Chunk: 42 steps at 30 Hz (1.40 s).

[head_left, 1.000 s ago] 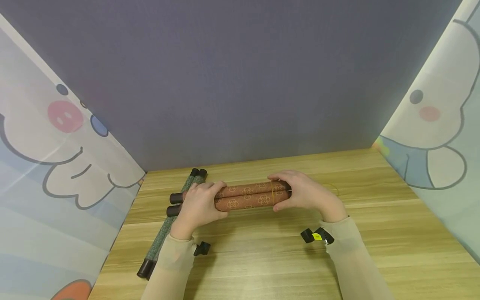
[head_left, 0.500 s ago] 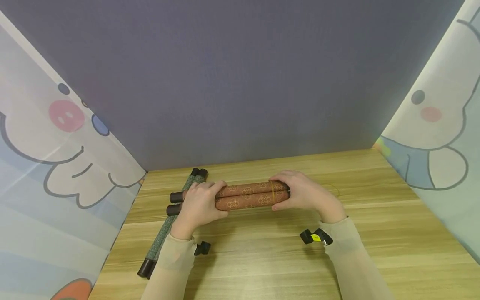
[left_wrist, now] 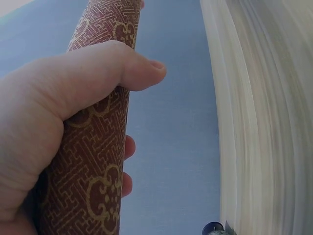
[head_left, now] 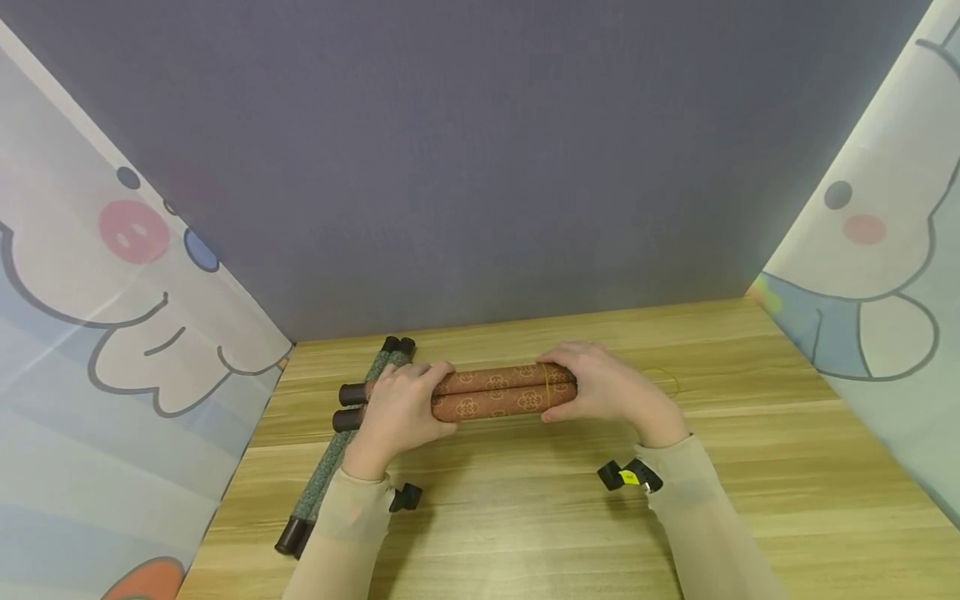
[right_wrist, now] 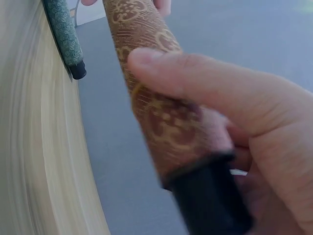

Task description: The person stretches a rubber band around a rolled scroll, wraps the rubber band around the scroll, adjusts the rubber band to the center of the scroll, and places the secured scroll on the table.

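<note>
Grey wall (head_left: 480,167), wood table (head_left: 525,525), left hand (head_left: 397,412) and right hand (head_left: 611,390) round brown rolls (head_left: 495,394)

The left hand is curled round the pair nearer its nine o'clock end, fingers over the far side, thumb on the near side; the right hand grips the three o'clock end the same way, spread about as wide as the pair. Sleeves (head_left: 337,525) come in from seven and five o'clock, the left forearm pointing to one, the right to eleven. The brown rolls lie at six, just below the head view's middle, long axis from nine to three. Green rolls (head_left: 325,477) at eight point from seven to one, crossing under them; contact cannot be told. Black caps (head_left: 351,394) show at nine; yellow cord (head_left: 547,386) rings the three o'clock end
</note>
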Motion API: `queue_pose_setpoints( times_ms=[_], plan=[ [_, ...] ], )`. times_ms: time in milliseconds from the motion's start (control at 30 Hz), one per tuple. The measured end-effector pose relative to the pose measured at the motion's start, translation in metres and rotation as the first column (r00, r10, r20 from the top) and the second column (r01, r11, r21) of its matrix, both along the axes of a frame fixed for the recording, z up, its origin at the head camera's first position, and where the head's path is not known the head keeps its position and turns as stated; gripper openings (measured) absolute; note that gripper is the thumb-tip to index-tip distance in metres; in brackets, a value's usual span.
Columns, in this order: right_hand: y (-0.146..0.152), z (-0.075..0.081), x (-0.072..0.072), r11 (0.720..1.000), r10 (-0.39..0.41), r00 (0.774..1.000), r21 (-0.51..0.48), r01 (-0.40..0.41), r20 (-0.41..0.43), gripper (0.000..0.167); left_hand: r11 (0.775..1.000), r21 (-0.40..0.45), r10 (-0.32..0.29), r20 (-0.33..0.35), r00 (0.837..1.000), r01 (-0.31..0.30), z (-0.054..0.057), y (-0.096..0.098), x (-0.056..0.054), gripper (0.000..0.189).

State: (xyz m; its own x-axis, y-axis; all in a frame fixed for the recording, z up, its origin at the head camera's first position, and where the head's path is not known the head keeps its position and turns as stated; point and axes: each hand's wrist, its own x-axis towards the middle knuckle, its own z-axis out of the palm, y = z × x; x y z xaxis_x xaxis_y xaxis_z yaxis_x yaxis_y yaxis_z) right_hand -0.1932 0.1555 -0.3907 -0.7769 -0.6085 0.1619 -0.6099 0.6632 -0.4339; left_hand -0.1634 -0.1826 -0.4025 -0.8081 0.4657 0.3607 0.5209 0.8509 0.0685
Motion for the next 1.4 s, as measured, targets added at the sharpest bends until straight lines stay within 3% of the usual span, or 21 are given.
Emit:
queue_pose_setpoints(
  times_ms=[333, 533, 633, 1033, 1400],
  plan=[
    [-0.005, -0.003, 0.0, 1.0, 0.028, 1.0, -0.01, -0.028, -0.013, 0.087, 1.0, -0.002, 0.004, -0.011, 1.0, -0.004, -0.001, 0.002, 0.001, 0.082],
    [-0.018, -0.008, -0.001, 0.987, 0.14, 0.987, -0.066, -0.145, -0.086, 0.083, 1.0, 0.001, -0.009, 0.033, 0.999, 0.009, -0.001, 0.008, 0.002, 0.081],
    [-0.022, -0.008, 0.001, 0.983, 0.159, 0.981, -0.075, -0.168, -0.11, 0.083, 1.0, 0.0, -0.002, 0.048, 0.999, 0.002, -0.001, 0.01, 0.003, 0.083],
    [-0.018, -0.002, 0.006, 0.995, 0.071, 0.995, -0.059, -0.076, -0.071, 0.095, 1.0, 0.001, -0.005, 0.065, 0.998, 0.004, -0.002, 0.009, 0.002, 0.086],
    [-0.008, 0.001, 0.006, 0.999, 0.01, 1.0, -0.034, -0.009, 0.026, 0.102, 1.0, 0.016, 0.005, 0.054, 0.999, -0.006, -0.005, 0.007, 0.001, 0.087]
  ],
)
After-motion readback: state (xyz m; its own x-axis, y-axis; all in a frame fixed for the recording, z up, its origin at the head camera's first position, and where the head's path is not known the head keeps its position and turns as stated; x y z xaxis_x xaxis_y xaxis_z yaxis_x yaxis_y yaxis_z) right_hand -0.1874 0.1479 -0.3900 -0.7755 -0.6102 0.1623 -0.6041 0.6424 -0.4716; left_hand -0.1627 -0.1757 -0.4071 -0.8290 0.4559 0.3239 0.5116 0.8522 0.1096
